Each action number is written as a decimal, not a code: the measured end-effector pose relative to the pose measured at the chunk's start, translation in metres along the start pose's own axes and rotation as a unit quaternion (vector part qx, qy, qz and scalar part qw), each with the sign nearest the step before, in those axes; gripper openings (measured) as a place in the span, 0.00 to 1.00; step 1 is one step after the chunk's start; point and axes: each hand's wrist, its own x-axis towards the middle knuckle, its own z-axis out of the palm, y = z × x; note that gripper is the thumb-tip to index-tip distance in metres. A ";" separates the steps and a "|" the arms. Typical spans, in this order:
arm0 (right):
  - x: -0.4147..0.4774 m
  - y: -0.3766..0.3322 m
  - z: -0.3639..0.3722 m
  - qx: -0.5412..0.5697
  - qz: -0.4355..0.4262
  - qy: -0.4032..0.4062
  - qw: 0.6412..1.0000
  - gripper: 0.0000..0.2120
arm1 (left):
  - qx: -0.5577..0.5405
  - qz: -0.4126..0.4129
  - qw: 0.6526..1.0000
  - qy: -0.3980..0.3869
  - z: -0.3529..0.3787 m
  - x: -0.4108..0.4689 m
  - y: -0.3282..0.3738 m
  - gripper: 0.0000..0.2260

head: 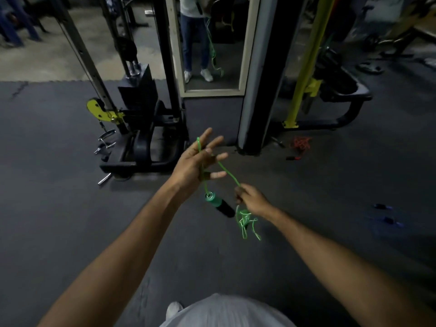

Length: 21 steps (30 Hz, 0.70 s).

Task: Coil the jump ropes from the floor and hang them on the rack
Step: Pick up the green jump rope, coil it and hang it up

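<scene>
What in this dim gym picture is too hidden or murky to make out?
1. Head view: the second handle of the green rope. Only one handle shows, and the rest is a tangle below the right hand.
2. Head view: the blue rope on the floor is too dim and blurred to trace.
3. Head view: the right hand's fingertips are hidden behind the hand itself.
4. Head view: the rack. Nothing here is clearly it.
</scene>
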 end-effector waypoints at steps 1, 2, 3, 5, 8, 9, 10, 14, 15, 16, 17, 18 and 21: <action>-0.001 -0.003 -0.003 -0.015 0.002 0.007 1.000 0.15 | 0.031 0.012 0.999 0.005 0.000 0.003 0.000 0.25; -0.001 -0.010 -0.006 -0.025 -0.004 0.013 1.000 0.15 | 0.082 0.028 0.996 0.008 0.001 0.006 -0.002 0.29; 0.000 -0.021 -0.008 -0.039 -0.019 0.017 0.999 0.15 | 0.136 0.046 0.990 0.000 0.002 0.008 -0.004 0.33; 0.000 -0.041 -0.011 -0.115 -0.066 0.026 0.991 0.13 | 0.198 0.083 0.976 -0.033 0.008 0.013 -0.011 0.37; -0.007 -0.053 -0.016 -0.255 -0.088 -0.002 0.963 0.10 | 0.156 0.059 0.986 -0.028 0.009 0.020 -0.004 0.34; -0.010 -0.050 -0.016 -0.278 -0.083 -0.011 0.957 0.10 | 0.127 0.048 0.990 -0.020 0.007 0.021 0.002 0.32; -0.012 -0.046 -0.017 -0.285 -0.073 -0.012 0.956 0.11 | 0.099 0.042 0.994 -0.014 0.005 0.022 0.008 0.28; -0.016 -0.039 -0.012 -0.268 -0.062 0.039 0.961 0.13 | 0.065 0.012 0.997 -0.041 -0.008 0.025 0.020 0.19; -0.018 -0.041 -0.008 -0.277 -0.070 0.031 0.958 0.13 | 0.070 0.014 0.996 -0.058 -0.011 0.024 0.018 0.20; -0.021 -0.045 -0.004 -0.292 -0.084 0.013 0.952 0.13 | 0.085 0.023 0.993 -0.077 -0.013 0.023 0.015 0.21; -0.024 -0.051 0.001 -0.309 -0.106 -0.002 0.945 0.13 | 0.119 0.036 0.988 -0.091 -0.014 0.022 0.011 0.21; -0.027 -0.056 0.005 -0.322 -0.135 -0.007 0.937 0.13 | 0.164 0.050 0.980 -0.103 -0.014 0.021 0.005 0.22; -0.034 -0.082 0.000 -0.341 -0.203 0.018 0.918 0.10 | 0.285 0.062 0.945 -0.151 -0.021 0.018 -0.014 0.17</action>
